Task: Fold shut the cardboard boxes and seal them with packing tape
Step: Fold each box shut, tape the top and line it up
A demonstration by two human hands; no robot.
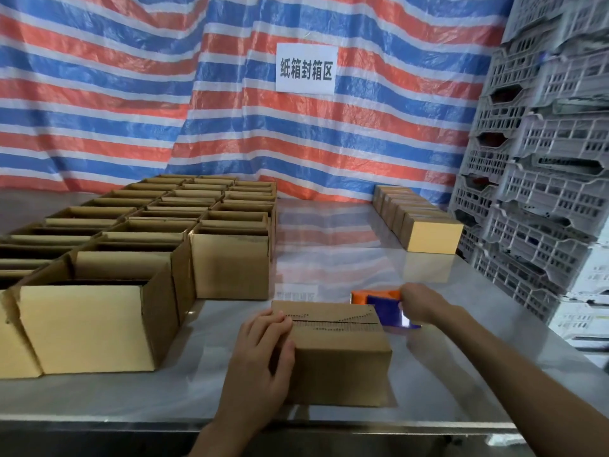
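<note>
A small cardboard box (pixel 339 354) with its top flaps folded shut stands on the steel table (pixel 445 367) near the front edge. My left hand (pixel 263 351) rests on the box's left end, fingers laid over the top flaps and thumb on the front face. My right hand (pixel 420 305) grips an orange and blue tape dispenser (pixel 382 305) at the box's far right corner. The seam between the flaps shows bare cardboard.
Several open cardboard boxes (pixel 131 245) fill the left half of the table. A row of closed boxes (pixel 418 219) stands at the back right. Grey plastic crates (pixel 543 159) are stacked on the right. A striped tarp with a paper sign (pixel 306 68) hangs behind.
</note>
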